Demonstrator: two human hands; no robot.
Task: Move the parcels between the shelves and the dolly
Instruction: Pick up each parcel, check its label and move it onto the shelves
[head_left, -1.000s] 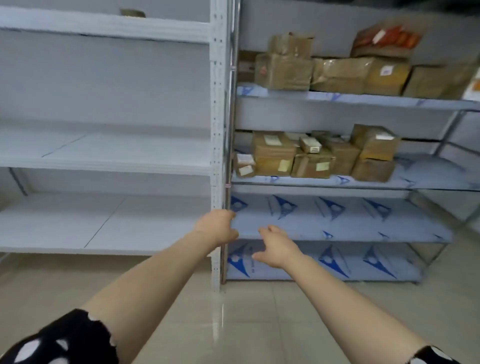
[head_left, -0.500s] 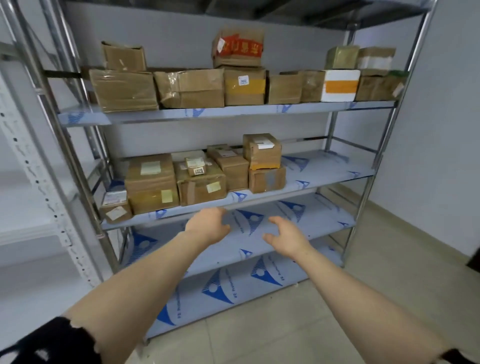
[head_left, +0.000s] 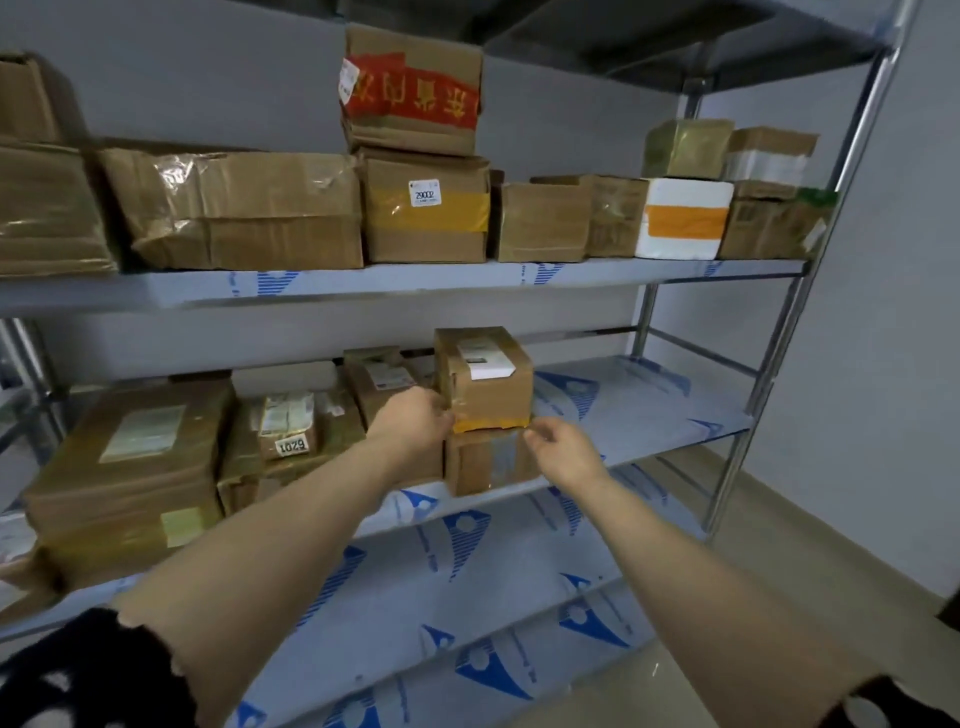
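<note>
A small cardboard parcel (head_left: 483, 376) with a white label and yellow tape sits on top of another brown parcel (head_left: 488, 462) on the middle steel shelf (head_left: 649, 415). My left hand (head_left: 415, 421) rests against the top parcel's left front edge, fingers curled towards it. My right hand (head_left: 563, 449) hovers at the seam between the two parcels on their right side, fingers apart and holding nothing. The dolly is not in view.
More parcels fill the left of the middle shelf, including one marked 1029 (head_left: 288, 428) and a large box (head_left: 130, 467). The upper shelf (head_left: 415, 283) carries a row of boxes and a white foam box (head_left: 683, 218). Two lower shelves (head_left: 467, 587) carry nothing.
The view has swung right from the white shelving and closed in on the steel rack. Both hands have risen from below the middle shelf to the stacked small parcel.
</note>
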